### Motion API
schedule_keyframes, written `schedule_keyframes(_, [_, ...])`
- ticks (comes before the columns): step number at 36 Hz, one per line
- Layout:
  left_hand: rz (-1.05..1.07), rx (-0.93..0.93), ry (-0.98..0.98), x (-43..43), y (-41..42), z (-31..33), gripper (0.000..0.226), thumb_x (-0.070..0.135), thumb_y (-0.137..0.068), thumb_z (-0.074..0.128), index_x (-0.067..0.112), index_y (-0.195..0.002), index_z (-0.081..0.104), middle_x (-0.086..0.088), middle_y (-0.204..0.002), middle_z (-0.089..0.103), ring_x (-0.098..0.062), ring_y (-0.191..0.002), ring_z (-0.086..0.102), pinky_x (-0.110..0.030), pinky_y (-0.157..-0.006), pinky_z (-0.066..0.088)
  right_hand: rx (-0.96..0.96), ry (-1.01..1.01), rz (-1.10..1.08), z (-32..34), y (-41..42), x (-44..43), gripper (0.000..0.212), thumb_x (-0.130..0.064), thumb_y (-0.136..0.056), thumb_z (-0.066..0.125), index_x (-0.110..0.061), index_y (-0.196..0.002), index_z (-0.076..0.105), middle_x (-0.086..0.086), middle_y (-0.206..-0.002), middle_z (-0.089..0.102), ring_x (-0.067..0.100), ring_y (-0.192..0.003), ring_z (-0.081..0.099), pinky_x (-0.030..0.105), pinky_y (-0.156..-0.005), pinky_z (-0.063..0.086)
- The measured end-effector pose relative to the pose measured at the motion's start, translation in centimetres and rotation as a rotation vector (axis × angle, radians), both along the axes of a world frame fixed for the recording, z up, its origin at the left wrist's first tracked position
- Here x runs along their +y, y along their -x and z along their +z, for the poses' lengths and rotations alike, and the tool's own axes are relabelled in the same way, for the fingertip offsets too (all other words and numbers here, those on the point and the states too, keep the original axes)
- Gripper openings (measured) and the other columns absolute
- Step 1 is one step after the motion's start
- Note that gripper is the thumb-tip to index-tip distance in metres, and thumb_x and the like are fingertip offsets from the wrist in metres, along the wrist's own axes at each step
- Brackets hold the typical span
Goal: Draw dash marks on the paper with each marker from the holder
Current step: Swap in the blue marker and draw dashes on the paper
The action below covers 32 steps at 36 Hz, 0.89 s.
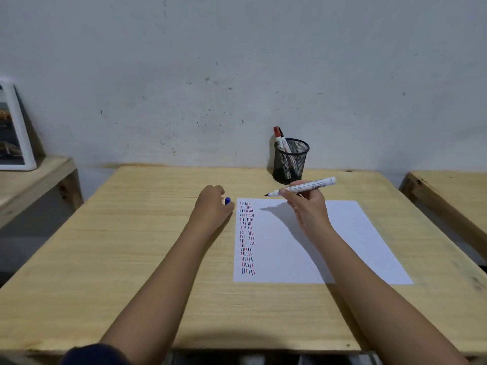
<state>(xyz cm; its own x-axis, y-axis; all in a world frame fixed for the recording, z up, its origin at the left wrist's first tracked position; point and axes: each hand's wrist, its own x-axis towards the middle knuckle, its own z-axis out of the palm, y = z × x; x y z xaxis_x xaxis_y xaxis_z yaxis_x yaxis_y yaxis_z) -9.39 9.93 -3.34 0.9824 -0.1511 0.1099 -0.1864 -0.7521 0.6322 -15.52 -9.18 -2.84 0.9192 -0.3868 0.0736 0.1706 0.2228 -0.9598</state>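
Paper (316, 241): one white sheet lying flat on the wooden tabletop (131, 246), taken here as the reference for everything else. Its left margin carries a column of short dash marks (247, 237) in red, blue and a darker ink; the rest of the sheet is unmarked, partly under the shadow of the right arm.

Right hand (307, 206): raised above the upper part of the paper, fingers (283, 192) closed around an uncapped marker (303, 187). White barrel, dark tip pointing left, held clear of the sheet just beyond its far edge. Print on the barrel is too small to read, and ink colour cannot be told from the tip.

Left hand (212, 206): resting on the tabletop just left of the paper's top-left corner, fingers curled inward. A small blue cap (227, 201) shows at the fingertips; most of it is hidden by the hand, so whether it is pinched or merely touched cannot be told.

Holder (290, 160): black mesh cup beyond the paper's far edge, against the wall. A red-capped marker (278, 139) leans in it; a second, dark-capped one sits behind, largely hidden.

Framed picture (14, 133): far left of the paper on a separate wooden bench, cut off by the frame edge.
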Motion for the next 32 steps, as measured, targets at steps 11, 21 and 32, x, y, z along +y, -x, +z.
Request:
schedule_keyframes(11, [-0.389,-0.044,-0.031,1.3,6.1,-1.8,0.041,0.049,-0.086,0.052,0.013,-0.105,0.057,0.0,-0.11,0.059,-0.017,-0.107,0.053,-0.033,-0.093,0.044,0.041,-0.024,0.049,-0.1,0.4,3.2,0.003,0.0,-0.086,0.057,-0.002,-0.083,0.058,0.007,-0.061,0.059,0.008,-0.049,0.054,0.013,-0.05,0.049])
schedule_keyframes(21, [-0.376,-0.05,-0.149,1.3,7.6,-2.3,0.062,0.048,-0.091,0.048,0.018,-0.144,0.036,0.004,-0.157,0.025,-0.009,-0.144,0.02,-0.023,-0.112,0.019,0.098,0.18,-0.062,-0.9,0.6,5.2,0.002,-0.001,-0.083,0.049,-0.002,-0.081,0.05,0.001,-0.048,0.049,0.0,-0.033,0.042,0.011,-0.037,0.036])
schedule_keyframes(32, [-0.371,-0.035,-0.141,1.3,7.6,-2.3,0.062,0.05,-0.09,0.048,0.019,-0.143,0.037,0.006,-0.156,0.026,-0.008,-0.143,0.021,-0.025,-0.109,0.021,0.12,0.323,-0.046,-1.5,-0.1,5.0,0.003,-0.005,-0.085,0.052,-0.004,-0.085,0.049,0.005,-0.061,0.048,-0.001,-0.038,0.045,0.008,-0.04,0.037])
